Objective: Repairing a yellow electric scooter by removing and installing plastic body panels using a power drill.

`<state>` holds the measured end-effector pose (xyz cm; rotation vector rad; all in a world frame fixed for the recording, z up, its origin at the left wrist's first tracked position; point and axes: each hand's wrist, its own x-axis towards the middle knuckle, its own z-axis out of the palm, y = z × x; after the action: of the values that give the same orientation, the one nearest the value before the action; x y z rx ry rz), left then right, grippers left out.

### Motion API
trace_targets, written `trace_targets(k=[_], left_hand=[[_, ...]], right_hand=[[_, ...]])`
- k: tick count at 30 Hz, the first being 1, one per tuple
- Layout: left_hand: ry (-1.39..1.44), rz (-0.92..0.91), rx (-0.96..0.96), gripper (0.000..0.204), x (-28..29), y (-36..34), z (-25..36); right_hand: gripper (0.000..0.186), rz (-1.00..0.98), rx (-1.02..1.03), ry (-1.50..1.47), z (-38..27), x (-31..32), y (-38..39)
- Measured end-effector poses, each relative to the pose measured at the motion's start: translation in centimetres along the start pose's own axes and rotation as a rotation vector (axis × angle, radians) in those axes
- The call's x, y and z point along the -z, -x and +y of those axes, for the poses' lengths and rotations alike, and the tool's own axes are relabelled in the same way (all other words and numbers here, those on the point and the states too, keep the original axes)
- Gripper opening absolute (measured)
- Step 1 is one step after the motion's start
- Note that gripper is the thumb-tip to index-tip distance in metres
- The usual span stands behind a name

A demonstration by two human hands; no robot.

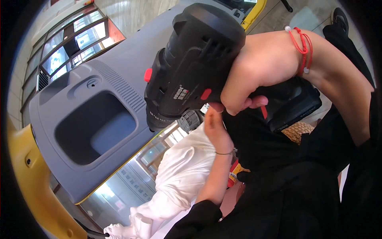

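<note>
A large black cordless drill (195, 67) with small red buttons fills the upper middle of the head view. My right hand (260, 67) is closed round its handle, and a red cord bracelet circles that wrist. The battery base (296, 107) juts out below the grip. From underneath, my left hand (218, 129) reaches up beside the drill body. Its fingers are mostly hidden behind the drill, so whether they grip anything does not show. Just past the drill's front end is a ribbed grey round piece (190, 120), partly covered.
Left of the drill lies a grey plastic housing (51, 131) with a deep rectangular recess, bordered by a yellow frame (30, 163). Below are a glass panel (123, 191) and a white, draped statue-like form (179, 171). A red and yellow item (235, 172) sits beside my left forearm.
</note>
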<state>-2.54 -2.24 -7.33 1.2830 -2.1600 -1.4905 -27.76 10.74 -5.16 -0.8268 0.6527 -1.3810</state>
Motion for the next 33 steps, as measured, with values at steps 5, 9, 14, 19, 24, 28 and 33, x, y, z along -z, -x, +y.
trace_targets(k=[5,9,14,19,24,28,33], left_hand=[[0.703,-0.093,0.091,0.03,2.5,-2.0,2.0],[1.19,-0.329,0.231,0.028,4.1,-3.6,4.1],[1.427,-0.328,0.298,0.026,4.0,-3.9,6.8],[1.786,-0.367,0.458,0.027,2.1,-3.9,7.9],[1.632,-0.361,0.338,0.03,2.1,-4.2,9.1],[1.729,-0.563,0.232,0.038,1.6,-4.0,7.9],[1.952,-0.451,0.366,0.035,3.5,-4.8,7.4]], right_hand=[[0.008,0.028,0.027,-0.061,2.7,-1.8,-0.1],[0.009,0.055,-0.015,-0.174,1.9,-1.9,0.2],[0.012,0.033,0.059,-0.094,0.6,-1.2,1.1],[0.012,-0.021,0.239,-0.007,2.7,-0.6,1.3],[0.011,0.012,0.13,-0.053,2.5,-1.2,1.0],[0.008,0.043,0.152,-0.011,2.5,-1.6,1.3],[0.006,-0.022,0.334,0.059,4.2,-1.6,1.5]])
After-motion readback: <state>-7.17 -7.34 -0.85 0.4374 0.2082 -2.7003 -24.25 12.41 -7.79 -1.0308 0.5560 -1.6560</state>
